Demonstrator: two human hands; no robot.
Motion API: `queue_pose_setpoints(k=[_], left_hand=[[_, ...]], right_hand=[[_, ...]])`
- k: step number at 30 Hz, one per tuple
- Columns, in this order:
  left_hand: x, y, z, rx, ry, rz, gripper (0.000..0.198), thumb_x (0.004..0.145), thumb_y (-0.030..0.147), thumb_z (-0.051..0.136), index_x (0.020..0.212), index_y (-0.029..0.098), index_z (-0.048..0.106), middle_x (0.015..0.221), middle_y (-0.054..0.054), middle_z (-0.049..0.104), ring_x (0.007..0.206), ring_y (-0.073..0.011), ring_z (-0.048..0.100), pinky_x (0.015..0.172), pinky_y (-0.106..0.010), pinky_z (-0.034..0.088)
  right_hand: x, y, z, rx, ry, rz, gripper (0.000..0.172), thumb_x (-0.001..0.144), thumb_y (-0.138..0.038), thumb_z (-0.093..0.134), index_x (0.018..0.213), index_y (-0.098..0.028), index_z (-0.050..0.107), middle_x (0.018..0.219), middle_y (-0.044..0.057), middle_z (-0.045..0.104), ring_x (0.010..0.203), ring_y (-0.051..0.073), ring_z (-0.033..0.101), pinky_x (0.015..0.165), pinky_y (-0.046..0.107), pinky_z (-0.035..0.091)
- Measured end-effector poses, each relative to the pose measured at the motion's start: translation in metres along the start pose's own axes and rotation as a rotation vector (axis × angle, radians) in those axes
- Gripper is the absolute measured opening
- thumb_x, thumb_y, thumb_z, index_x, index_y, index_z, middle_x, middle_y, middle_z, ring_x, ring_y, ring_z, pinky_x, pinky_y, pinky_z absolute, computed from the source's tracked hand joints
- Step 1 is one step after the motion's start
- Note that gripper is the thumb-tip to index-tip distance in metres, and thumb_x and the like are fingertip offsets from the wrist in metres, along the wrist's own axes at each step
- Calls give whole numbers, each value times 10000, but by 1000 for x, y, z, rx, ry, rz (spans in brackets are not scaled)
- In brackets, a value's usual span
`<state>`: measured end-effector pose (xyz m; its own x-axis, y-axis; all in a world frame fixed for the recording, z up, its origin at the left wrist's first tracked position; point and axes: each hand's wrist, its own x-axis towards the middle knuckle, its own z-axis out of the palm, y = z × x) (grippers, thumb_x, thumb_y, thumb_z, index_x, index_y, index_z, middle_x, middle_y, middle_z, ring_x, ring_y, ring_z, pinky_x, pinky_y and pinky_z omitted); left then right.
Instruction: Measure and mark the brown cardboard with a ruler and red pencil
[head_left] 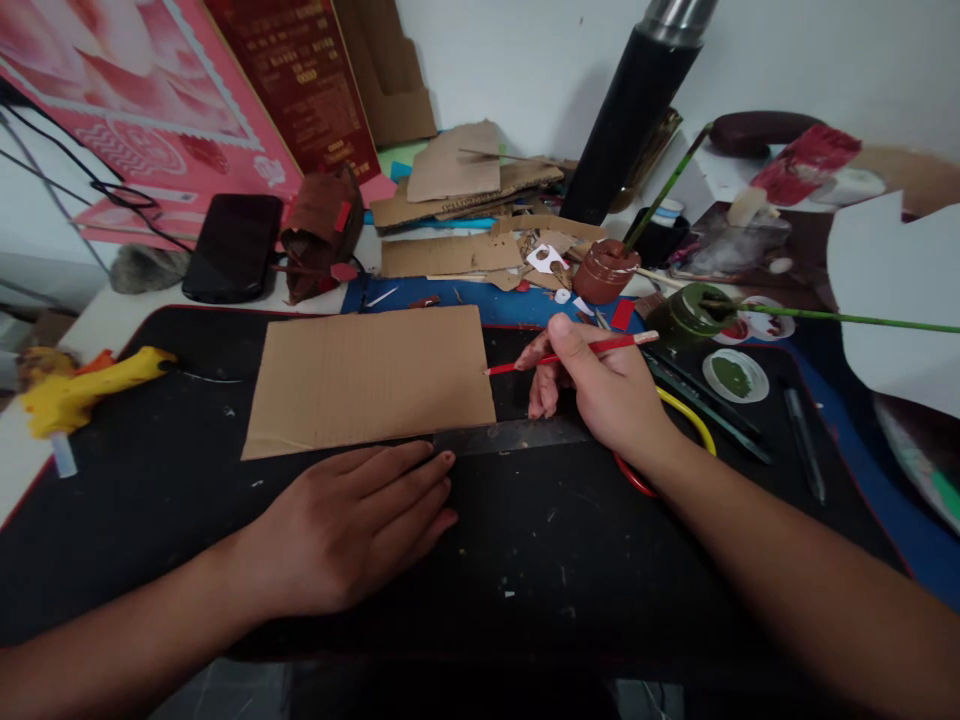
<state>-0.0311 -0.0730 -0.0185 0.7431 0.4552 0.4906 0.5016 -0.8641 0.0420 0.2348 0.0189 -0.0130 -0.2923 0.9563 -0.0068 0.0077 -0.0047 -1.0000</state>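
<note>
A rectangular piece of brown cardboard (371, 380) lies flat on the black mat (510, 560). Along its lower right side runs a clear ruler (517, 437), partly under my left hand. My left hand (352, 520) rests flat just below the cardboard, fingers stretched out to the right and lying together over the ruler's left end. In my right hand (607, 385) is a slim red pencil (536, 364), held between thumb and fingers. The pencil's tip points left, at the cardboard's right edge. Beneath my right wrist lie scissors with a yellow and red handle (690, 415), their blades hidden.
To the left is a yellow glue gun (97, 385); behind it lies a black phone (234, 245). Brown (606, 270) and green paint jars (694, 315) stand at the back right near a black flask (630, 110). Cardboard scraps (450, 255) lie behind. A pen (805, 445) lies right.
</note>
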Motion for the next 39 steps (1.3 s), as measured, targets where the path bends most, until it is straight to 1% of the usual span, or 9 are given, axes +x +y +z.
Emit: queue_pose_setpoints(k=[9,12,18,27,32,36,39], left_hand=[[-1,-2,5,-26,51,-9,105,1032,182,711,1091,116,767,1139,-59,841,1002,-224,816,858,-344,686],[-2,-3,7,-42,65,-13,95,1012,165,726,1085,124,770,1140,-63,840,1001,-224,815,877,-346,689],[-3,-4,9,-59,78,-5,103,1012,153,709,1091,134,771,1131,-68,841,1016,-223,814,917,-350,690],[0,-4,8,-70,77,2,109,998,138,708,1092,148,764,1111,-65,844,1006,-227,822,871,-348,706],[1,-4,8,-69,87,7,125,993,133,706,1100,171,758,1105,-55,846,981,-221,827,859,-356,712],[1,-4,8,-73,81,11,123,997,134,702,1104,165,755,1116,-63,844,1001,-233,825,868,-367,712],[1,-4,8,-71,78,11,132,991,136,710,1106,172,762,1121,-60,844,1012,-234,823,870,-364,709]], right_hand=[[2,-3,2,-34,23,6,635,979,-799,588,781,-208,711,489,-35,586,462,147,659,471,274,484],[3,-1,2,-29,12,10,619,983,-786,591,786,-209,700,497,-38,589,471,140,654,492,274,487],[6,2,2,-28,-13,1,627,988,-793,560,842,-201,709,497,-39,590,469,133,643,484,266,459],[6,-1,4,-38,-13,7,655,976,-828,540,838,-208,701,505,-35,572,483,138,643,477,271,464],[7,1,3,-51,-26,21,628,1002,-792,533,847,-208,704,522,-28,588,491,136,652,475,268,459],[8,3,3,-61,-30,11,601,1032,-746,524,846,-204,705,540,-24,600,497,134,663,478,265,468],[8,3,3,-56,-37,4,601,1029,-747,527,859,-200,709,531,-26,597,490,138,665,473,265,468]])
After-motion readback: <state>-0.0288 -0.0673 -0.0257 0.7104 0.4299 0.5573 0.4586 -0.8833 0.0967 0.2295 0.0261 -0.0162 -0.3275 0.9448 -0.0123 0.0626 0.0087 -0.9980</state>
